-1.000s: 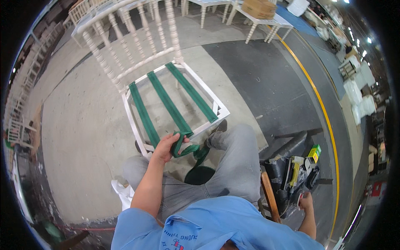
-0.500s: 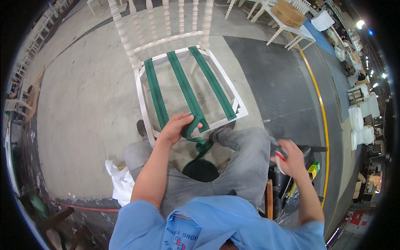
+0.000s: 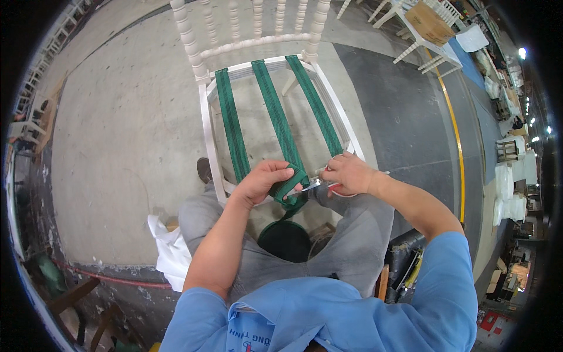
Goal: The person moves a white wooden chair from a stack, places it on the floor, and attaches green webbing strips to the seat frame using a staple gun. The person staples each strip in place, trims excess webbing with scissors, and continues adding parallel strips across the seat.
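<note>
A white chair frame [image 3: 206, 129] with turned spindles stands before me. Three green webbing straps [image 3: 271, 102] run from back to front across its open seat. At the front rail my left hand [image 3: 258, 183] pinches a folded loop of green webbing [image 3: 281, 186], beside the middle strap's front end. From there the webbing trails down to a dark green roll [image 3: 284, 242] between my legs. My right hand [image 3: 350, 175] is closed round red-handled scissors [image 3: 338, 191]. Their metal blades point left toward the webbing; whether they touch it I cannot tell.
White cloth or plastic [image 3: 170, 252] lies by my left leg. A black bag or case [image 3: 404, 258] with tools sits at my right. White furniture with a cardboard box [image 3: 425, 23] on it stands far right. A yellow line [image 3: 454, 135] crosses the floor.
My right hand has come in from beside my right leg to the chair's front rail, bringing the scissors near the webbing. My left hand still grips the webbing, now slightly farther right.
</note>
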Tool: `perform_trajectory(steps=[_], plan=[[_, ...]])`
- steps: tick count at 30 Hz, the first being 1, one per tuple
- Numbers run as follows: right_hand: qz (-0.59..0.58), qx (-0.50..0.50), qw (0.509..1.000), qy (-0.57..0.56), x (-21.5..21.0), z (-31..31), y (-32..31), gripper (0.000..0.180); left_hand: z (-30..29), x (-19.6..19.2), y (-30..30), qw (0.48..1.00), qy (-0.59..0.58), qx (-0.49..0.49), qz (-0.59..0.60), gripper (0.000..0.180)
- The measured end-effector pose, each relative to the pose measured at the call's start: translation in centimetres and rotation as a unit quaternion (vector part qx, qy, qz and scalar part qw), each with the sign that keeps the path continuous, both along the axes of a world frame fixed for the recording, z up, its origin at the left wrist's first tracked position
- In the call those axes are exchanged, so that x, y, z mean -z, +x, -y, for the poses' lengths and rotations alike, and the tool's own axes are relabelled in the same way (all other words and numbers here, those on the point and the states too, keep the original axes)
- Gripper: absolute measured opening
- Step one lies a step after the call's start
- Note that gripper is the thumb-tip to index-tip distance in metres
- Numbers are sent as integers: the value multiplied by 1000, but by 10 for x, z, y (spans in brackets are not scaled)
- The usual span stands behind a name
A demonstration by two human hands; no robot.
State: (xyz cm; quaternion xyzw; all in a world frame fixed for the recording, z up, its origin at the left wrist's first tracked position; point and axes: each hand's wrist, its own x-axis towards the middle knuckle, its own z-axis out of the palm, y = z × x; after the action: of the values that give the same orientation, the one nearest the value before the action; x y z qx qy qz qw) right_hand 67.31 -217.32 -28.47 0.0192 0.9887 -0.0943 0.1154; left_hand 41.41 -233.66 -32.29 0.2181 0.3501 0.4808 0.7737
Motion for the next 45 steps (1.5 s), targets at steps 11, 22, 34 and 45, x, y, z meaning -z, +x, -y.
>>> perform_trajectory(steps=[11, 22, 34, 45], plan=[[-50, 181, 982, -18, -51, 15, 48, 44, 7, -5, -15, 996, 25, -85, -2, 30], [-6, 813, 557, 169, -142, 263, 415, 60, 39, 17, 36, 798, 155, 88, -576, 32], [-63, 843, 517, 134, -39, 384, 486, 39, 37, 35, 92, 715, 140, 95, -678, 39], [-399, 658, 629, -110, -32, 160, 323, 24, 74, 8, 155, 833, 119, 17, -540, 32]])
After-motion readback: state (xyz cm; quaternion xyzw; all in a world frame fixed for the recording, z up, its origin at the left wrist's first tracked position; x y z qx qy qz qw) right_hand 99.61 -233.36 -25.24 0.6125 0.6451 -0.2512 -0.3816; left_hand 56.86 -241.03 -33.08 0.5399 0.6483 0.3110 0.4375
